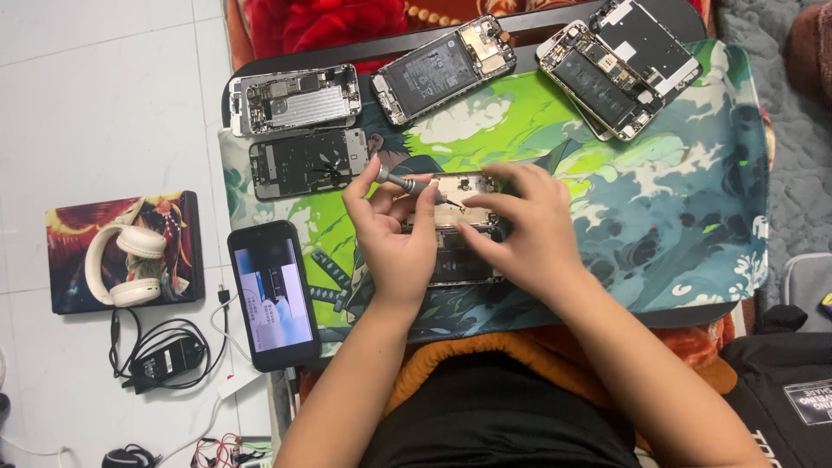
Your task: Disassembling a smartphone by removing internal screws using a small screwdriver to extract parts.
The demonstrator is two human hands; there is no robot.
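Opened phones: five on mat. Four along top of frame, one at centre under hands. Sixth phone, screen lit, lower left. One headphones at left.

Left hand pinches screwdriver, fingers closed round shaft. Driver's long axis runs left-right, slightly downward; tip points right onto centre phone's upper part.

Right hand loosely curled, fingertips pressing centre phone; grasps nothing. Centre phone's long axis vertical in frame.

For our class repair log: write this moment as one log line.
left hand: holds screwdriver | right hand: steadies open phone | tip: on phone | surface: mat
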